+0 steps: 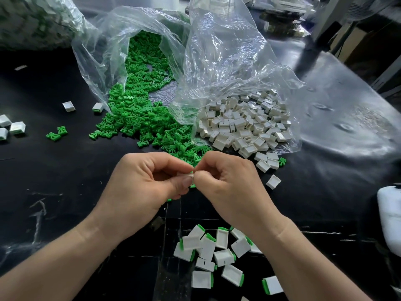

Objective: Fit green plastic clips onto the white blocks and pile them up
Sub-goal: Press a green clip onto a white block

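My left hand (pixel 147 181) pinches a small white block (pixel 189 176) between thumb and fingers at the middle of the view. My right hand (pixel 227 181) meets it fingertip to fingertip and pinches something at the block's edge; what it holds is hidden. Green clips (pixel 138 114) spill in a heap from a clear bag just beyond my hands. Loose white blocks (pixel 245 124) lie heaped to the right of them. Near the table's front edge, between my forearms, lies a pile of white blocks with green clips fitted (pixel 212 255).
Clear plastic bags (pixel 217 57) stand open behind both heaps. A few stray white blocks (pixel 10 127) and green clips (pixel 56 133) lie at the far left on the black table (pixel 65 181). A white container (pixel 390 216) stands at the right edge.
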Demonstrator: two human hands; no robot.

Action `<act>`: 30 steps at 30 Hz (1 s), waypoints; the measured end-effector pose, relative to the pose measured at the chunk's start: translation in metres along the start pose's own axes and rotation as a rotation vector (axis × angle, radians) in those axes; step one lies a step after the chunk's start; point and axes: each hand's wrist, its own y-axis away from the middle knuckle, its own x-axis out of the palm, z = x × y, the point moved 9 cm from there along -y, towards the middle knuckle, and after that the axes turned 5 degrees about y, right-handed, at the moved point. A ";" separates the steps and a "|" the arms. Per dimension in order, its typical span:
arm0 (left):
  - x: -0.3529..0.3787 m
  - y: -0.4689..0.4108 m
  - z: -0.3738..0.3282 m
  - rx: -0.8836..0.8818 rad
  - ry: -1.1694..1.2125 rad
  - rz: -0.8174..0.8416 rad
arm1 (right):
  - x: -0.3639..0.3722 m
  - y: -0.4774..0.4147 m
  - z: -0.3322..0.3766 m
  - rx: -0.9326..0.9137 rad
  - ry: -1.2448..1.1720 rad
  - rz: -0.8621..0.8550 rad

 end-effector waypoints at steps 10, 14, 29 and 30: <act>-0.029 -0.010 0.003 0.017 -0.225 -0.155 | -0.002 -0.004 -0.008 0.012 0.039 -0.020; -0.095 -0.029 0.009 -0.009 -0.286 -0.447 | -0.016 -0.008 -0.019 0.050 0.062 -0.087; -0.094 -0.027 0.002 0.064 -0.022 -0.522 | -0.046 -0.031 -0.079 0.240 0.449 -0.222; -0.084 -0.025 0.000 0.075 -0.028 -0.475 | -0.046 -0.031 -0.078 0.233 0.462 -0.230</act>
